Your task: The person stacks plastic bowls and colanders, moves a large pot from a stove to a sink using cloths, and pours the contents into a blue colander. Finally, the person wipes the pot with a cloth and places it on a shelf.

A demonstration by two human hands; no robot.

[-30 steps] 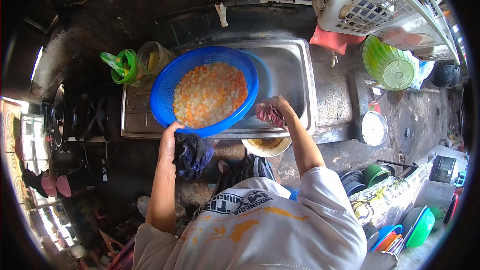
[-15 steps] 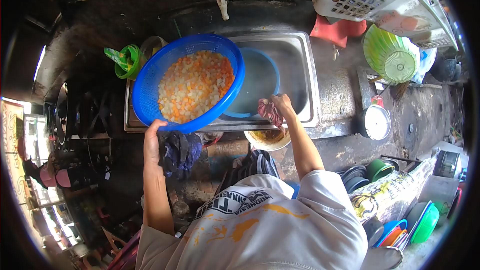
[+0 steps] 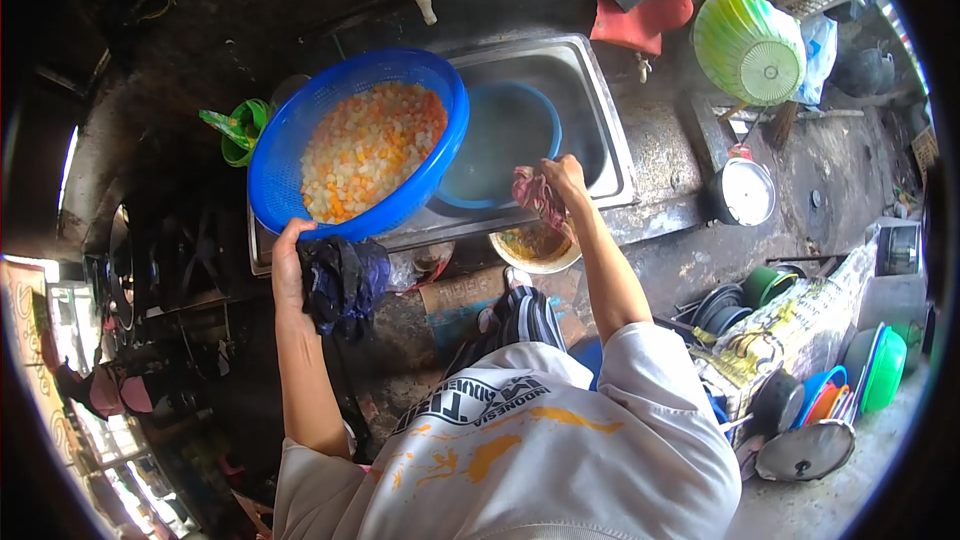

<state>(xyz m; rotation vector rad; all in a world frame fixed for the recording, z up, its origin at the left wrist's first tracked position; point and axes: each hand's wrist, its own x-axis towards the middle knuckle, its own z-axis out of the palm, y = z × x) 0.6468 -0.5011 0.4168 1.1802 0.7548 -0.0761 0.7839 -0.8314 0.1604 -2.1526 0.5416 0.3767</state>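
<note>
My left hand (image 3: 290,260) is closed on the near rim of a large blue colander (image 3: 452,130), with a dark cloth (image 3: 345,285) hanging beside the wrist. Diced orange and whitish pieces (image 3: 370,150) fill much of the colander, which tilts over the left part of a metal sink (image 3: 605,130). My right hand (image 3: 566,180) grips a crumpled reddish cloth (image 3: 538,196) at the near rim of a light-blue basin (image 3: 556,120). That basin sits in the sink with cloudy liquid inside, partly hidden by the colander.
Below the sink edge stands a pale bowl (image 3: 540,264) with brownish contents. A green container (image 3: 242,130) is left of the colander. At right are a white-topped pail (image 3: 748,194) and a green-white basket (image 3: 755,48). Pots and basins (image 3: 885,370) lie on the floor at lower right.
The view has turned slightly, so the sink appears tilted and the surroundings are shifted. The colander and both hands sit a little higher in view, with the same holds.
</note>
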